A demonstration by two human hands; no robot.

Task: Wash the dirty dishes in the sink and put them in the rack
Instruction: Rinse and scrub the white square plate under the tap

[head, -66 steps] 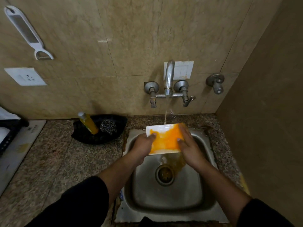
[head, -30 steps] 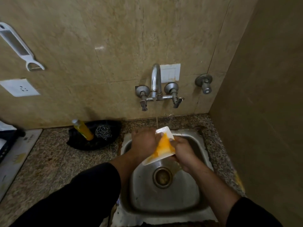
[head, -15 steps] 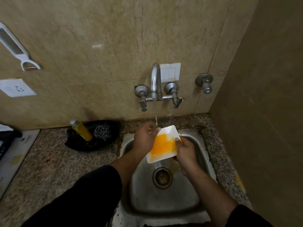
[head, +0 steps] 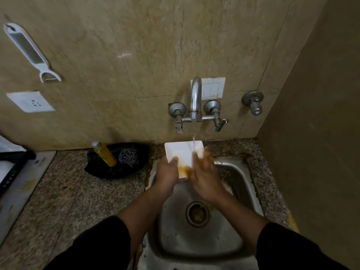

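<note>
L hand (head: 166,177) grips plate (head: 183,152) by left edge, thumb on top; R hand (head: 204,180) presses flat fingers on it. Plate white, orange-smeared near edge, under tap (head: 195,98) stream over sink (head: 243,184).

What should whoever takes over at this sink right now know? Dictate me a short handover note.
Left grip holds the white dish by its left edge, thumb on top.
Right grip lies open on the dish, fingers flat on its face; it is blurred.
The dish is over the sink, under the running tap.
Done: the upper part looks white.
Left: orange residue along the near edge; rinse it off, then rack the dish. A dark frame at far left may be the rack.
</note>
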